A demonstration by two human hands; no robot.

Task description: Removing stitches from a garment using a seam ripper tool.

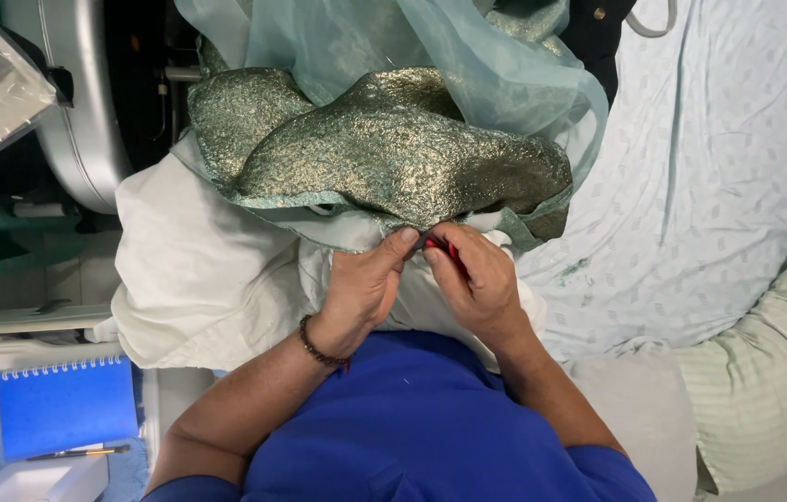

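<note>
head camera, looking down: two bare hands meet at the hem of a metallic green-gold fabric (393, 153), which lies heaped at centre frame over a white cloth (207, 270). the left hand (361, 288), a bead bracelet (319, 349) on its wrist, is closed with thumb and fingers pinching the fabric's lower edge. the right hand (477, 279), just beside it at 3 o'clock, is curled shut around a small red tool (440, 245), mostly hidden, whose kind cannot be told. the fabric looks light but crinkled and slightly stiff, holding its folds; it is probably prone to snagging and fraying, so the bound edge near the fingers seems the safest place to grip. at 12 o'clock a sheer pale-blue gauze (468, 56) drapes over it, soft and slippery by its look. at 3 o'clock spreads a patterned pale sheet (719, 167), with a green striped cushion (765, 372) at 4 o'clock. at 8 o'clock lies a blue spiral notebook (66, 407) with a pencil (77, 454) touching its lower edge. no open containers are visible; at 10 o'clock a silver rounded machine body (77, 112) stands.
</note>
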